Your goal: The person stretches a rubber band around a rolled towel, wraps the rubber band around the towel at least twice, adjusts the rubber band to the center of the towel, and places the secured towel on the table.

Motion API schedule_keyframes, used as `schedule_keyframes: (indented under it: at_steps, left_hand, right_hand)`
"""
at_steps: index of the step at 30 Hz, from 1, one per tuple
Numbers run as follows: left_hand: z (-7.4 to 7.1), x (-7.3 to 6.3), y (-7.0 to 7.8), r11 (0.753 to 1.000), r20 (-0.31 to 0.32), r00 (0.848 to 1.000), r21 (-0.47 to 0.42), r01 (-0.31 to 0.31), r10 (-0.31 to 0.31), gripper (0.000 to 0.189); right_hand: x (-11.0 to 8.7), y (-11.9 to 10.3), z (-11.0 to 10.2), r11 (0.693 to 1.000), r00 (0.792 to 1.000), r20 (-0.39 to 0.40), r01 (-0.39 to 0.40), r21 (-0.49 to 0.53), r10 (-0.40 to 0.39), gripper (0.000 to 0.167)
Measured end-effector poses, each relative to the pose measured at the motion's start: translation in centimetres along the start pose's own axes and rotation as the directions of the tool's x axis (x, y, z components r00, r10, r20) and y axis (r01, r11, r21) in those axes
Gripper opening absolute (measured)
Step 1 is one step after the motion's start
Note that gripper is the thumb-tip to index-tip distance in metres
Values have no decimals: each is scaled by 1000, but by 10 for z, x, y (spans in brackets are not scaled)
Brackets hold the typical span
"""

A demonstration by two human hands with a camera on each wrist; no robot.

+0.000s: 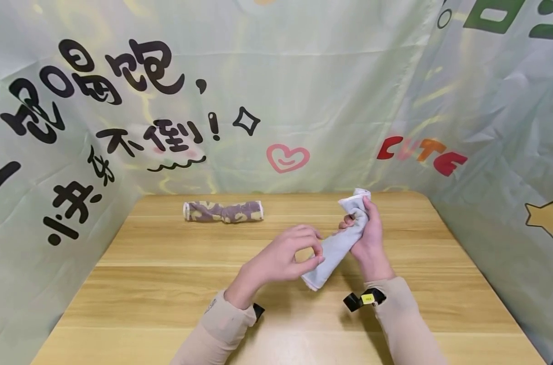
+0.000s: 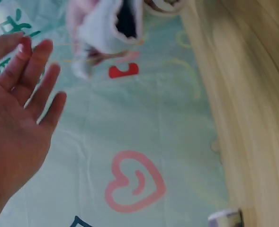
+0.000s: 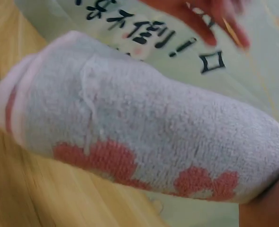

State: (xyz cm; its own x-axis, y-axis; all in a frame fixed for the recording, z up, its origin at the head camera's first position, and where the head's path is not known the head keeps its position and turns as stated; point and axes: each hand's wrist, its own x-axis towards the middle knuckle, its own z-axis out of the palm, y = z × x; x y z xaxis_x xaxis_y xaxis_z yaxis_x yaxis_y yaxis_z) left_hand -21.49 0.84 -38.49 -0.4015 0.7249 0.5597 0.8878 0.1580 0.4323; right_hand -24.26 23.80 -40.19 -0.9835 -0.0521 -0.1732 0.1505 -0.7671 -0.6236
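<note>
My right hand [image 1: 370, 238] grips a rolled light-grey towel [image 1: 337, 252] near its upper end, fingers curled round it. The roll slants, its free end pointing down toward me. Pink shapes show on its side in the right wrist view. My left hand [image 1: 287, 255] is beside the lower part of the roll, thumb and forefinger bent into a ring. Thin yellow strands, like a rubber band [image 2: 64, 45], run from its fingertips toward the towel in the left wrist view. The other left fingers are loosely extended.
A second rolled towel [image 1: 223, 212], purple with cream patches, lies near the back edge of the wooden table [image 1: 167, 284]. A pale printed curtain [image 1: 340, 101] closes in the table at the back and both sides. Each wrist wears a small black camera.
</note>
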Motion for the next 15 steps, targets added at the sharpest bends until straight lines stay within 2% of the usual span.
schedule_keyframes:
  at_steps: [2, 3, 4, 5, 7, 9, 10, 12, 13, 15]
  left_hand:
    - [-2, -1, 4, 988, 17, 1000, -153, -10, 13, 10]
    - [-3, -1, 6, 969, 23, 1000, -248, -5, 12, 13]
    - [-5, -2, 7, 935, 25, 1000, -354, 5, 4, 16]
    - [-7, -3, 8, 891, 19, 1000, -453, 11, -2, 19]
    - [-11, -5, 8, 782, -1, 1000, -623, 11, -14, 24]
    - [-14, -7, 7, 664, -33, 999, -748, -2, -33, 27]
    - [-14, -7, 6, 624, -50, 998, -781, -11, -45, 27]
    - [-13, -7, 4, 584, -80, 994, -811, -24, -70, 23]
    - [-12, -7, 3, 578, -95, 992, -815, -29, -83, 21]
    - [-9, -6, 1, 595, -123, 987, -803, -37, -104, 20]
  right_hand:
    - [3, -1, -4, 1000, 1000, -22, -23, 8, 23, 39]
    - [5, 0, -5, 999, 999, -21, -35, 0, 35, 38]
    - [6, 1, -5, 998, 998, -18, -55, -20, 55, 38]
    - [7, 3, -5, 996, 997, -9, -76, -46, 76, 38]
    - [7, 8, -2, 987, 993, 14, -116, -109, 118, 40]
    - [7, 14, 1, 978, 988, 32, -142, -155, 149, 41]
    - [6, 18, 4, 975, 987, 40, -144, -168, 153, 40]
    - [3, 25, 9, 972, 986, 68, -139, -189, 154, 40]
    - [1, 29, 12, 971, 983, 84, -143, -192, 161, 40]
    - [-3, 37, 19, 969, 978, 120, -145, -198, 170, 40]
